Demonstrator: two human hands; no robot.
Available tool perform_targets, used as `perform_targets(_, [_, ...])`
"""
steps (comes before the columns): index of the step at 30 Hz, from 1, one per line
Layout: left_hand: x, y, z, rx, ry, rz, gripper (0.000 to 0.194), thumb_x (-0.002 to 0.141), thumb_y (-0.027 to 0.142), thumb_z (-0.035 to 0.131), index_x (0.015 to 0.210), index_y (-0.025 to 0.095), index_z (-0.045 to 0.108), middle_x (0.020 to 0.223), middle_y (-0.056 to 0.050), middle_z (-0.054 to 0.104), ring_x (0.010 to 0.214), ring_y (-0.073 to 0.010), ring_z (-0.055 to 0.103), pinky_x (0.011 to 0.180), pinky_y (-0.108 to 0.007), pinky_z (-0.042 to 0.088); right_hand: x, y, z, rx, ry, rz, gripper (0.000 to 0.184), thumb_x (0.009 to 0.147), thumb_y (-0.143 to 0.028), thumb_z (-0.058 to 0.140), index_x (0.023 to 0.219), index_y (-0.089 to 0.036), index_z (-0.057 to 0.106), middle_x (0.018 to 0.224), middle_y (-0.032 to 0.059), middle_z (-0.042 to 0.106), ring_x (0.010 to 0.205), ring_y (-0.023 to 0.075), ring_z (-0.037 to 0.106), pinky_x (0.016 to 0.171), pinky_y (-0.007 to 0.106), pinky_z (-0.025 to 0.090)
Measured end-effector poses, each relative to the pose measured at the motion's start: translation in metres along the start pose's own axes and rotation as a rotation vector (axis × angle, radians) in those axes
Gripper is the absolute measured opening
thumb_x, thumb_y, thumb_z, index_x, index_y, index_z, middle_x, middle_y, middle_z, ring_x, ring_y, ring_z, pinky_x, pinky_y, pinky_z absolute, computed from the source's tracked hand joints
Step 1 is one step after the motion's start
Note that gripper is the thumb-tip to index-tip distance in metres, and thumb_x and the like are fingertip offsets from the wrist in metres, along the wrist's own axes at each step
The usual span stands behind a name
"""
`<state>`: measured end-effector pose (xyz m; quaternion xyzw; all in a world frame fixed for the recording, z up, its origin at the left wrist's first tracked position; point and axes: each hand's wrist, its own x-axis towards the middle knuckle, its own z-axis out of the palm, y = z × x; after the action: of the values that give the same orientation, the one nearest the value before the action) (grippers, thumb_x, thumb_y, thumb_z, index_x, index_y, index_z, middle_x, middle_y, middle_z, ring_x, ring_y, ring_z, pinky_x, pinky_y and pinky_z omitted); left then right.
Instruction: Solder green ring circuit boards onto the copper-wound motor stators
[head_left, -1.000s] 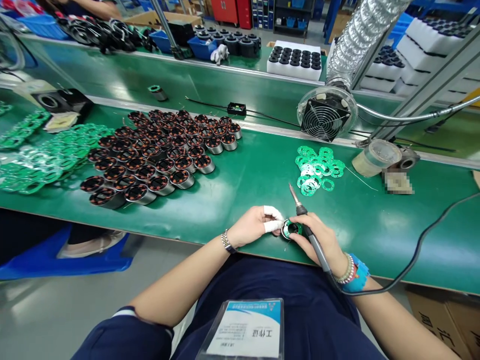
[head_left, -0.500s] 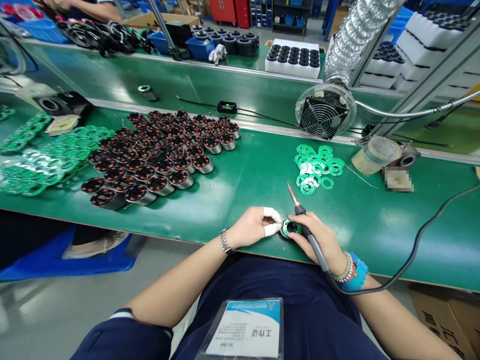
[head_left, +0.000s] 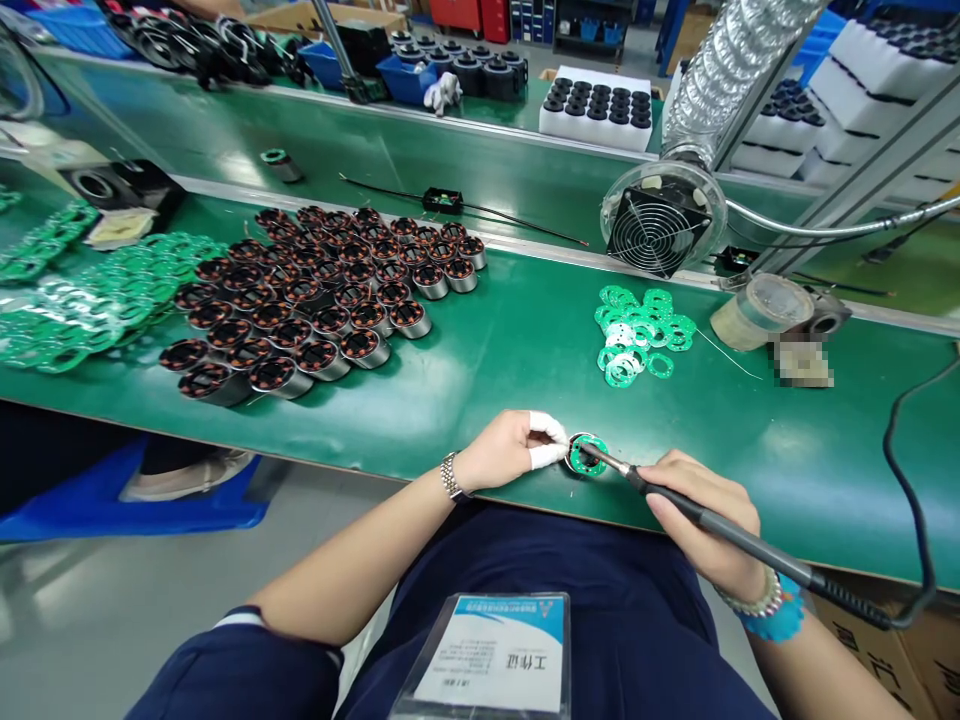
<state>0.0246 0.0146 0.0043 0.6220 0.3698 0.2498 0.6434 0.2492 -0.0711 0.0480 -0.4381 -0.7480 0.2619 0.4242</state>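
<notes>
In the head view, the left hand (head_left: 506, 452), with white-taped fingertips (head_left: 547, 456), firmly pinches a small green ring-shaped circuit board (head_left: 587, 467) close to the near edge of a green bench mat (head_left: 750, 450) — apparently to stop it shifting. The right hand (head_left: 697, 520) grasps a black pen-style soldering iron (head_left: 739, 530) well back along its handle, keeping the fingers away from the metal tip that reaches onto the board.
</notes>
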Motion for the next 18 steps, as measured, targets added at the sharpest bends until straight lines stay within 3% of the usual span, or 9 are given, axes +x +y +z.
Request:
perform_targets(12, [0.0001, 0.0006, 0.0003, 0.046, -0.007, 0.025, 0.008, 0.07, 0.021, 0.062, 0.071, 0.013, 0.061, 0.071, -0.001, 0.06, 0.066, -0.0107, 0.056, 0.066, -0.023, 0.045, 0.0004, 0.0015, 0.0004, -0.021, -0.001, 0.074, 0.02, 0.081, -0.011, 0.056, 0.096, -0.02, 0.066, 0.079, 0.0034, 0.067, 0.07, 0.0152, 0.062, 0.063, 0.028, 0.05])
perform_targets(18, [0.0009, 0.0014, 0.0008, -0.026, -0.017, -0.026, 0.007, 0.069, 0.019, 0.062, 0.07, 0.013, 0.059, 0.067, 0.0, 0.06, 0.064, -0.0103, 0.055, 0.064, -0.023, 0.044, 0.0008, 0.0009, 0.0004, -0.054, -0.006, 0.125, 0.018, 0.081, -0.014, 0.057, 0.095, -0.021, 0.066, 0.08, 0.0028, 0.067, 0.072, 0.0153, 0.063, 0.065, 0.027, 0.05])
